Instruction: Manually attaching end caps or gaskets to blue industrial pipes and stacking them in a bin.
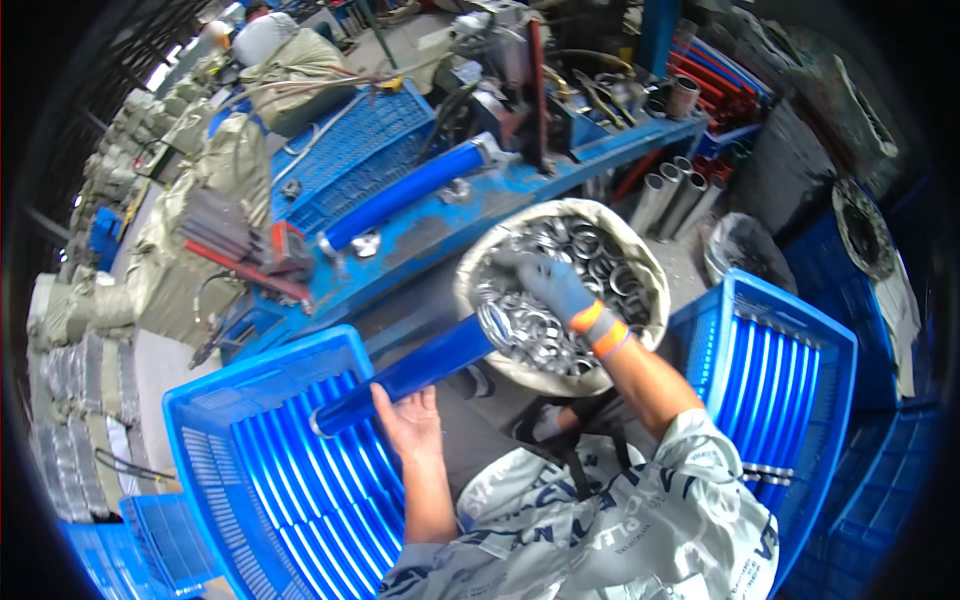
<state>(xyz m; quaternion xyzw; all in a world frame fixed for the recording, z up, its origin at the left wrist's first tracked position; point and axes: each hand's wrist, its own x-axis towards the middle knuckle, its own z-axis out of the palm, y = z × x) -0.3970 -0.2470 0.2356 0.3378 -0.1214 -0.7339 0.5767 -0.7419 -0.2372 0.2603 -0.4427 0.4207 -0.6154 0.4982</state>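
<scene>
My bare left hand (412,425) holds a shiny blue tube (405,378) near its lower left end, thumb and fingers against it. The tube slants up to the right, and its open silver-rimmed end lies over the edge of a pale sack. That round, rolled-down sack (655,290) is full of loose metal rings (575,345). Over the rings, my right hand (555,287) in a grey-blue glove with an orange cuff reaches in from the right. Its dark fingertips are blurred against the rings, so whatever they hold cannot be made out.
Blue crates of blue tubes stand at left (180,420) and right (845,345). Beyond the sack runs a blue workbench (400,265) bearing another blue tube (405,195) and clamps. Bare metal pipes (685,195) stand beneath it. A person (262,38) is far back left.
</scene>
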